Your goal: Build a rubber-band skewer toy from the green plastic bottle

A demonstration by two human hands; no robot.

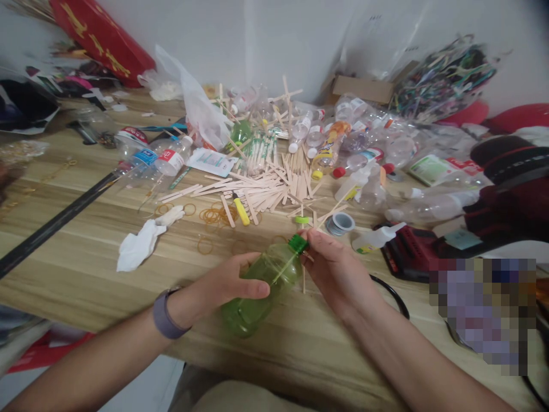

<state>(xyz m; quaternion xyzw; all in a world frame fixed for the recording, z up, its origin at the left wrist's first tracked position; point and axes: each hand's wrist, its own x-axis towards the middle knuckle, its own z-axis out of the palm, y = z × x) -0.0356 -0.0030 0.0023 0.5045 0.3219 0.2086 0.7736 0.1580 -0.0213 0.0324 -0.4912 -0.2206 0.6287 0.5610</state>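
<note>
A green plastic bottle (261, 286) with a green cap (297, 243) lies tilted over the near part of the wooden table (86, 257). My left hand (227, 283) is wrapped round the bottle's body, and a band sits on that wrist. At the bottle's neck, my right hand (337, 272) is closed, its fingers pinching thin wooden sticks (303, 274) that hang down beside the cap. A wooden stick also shows against the bottle's side.
A heap of wooden craft sticks (266, 189) lies mid-table, with a yellow marker (241, 210), rubber bands (212, 216), a crumpled tissue (139, 243) and a tape roll (340, 223). Several clear bottles (364, 149) crowd the back. A glue bottle (377, 237) and red tool (412, 252) sit right. A black rod (55, 226) crosses left.
</note>
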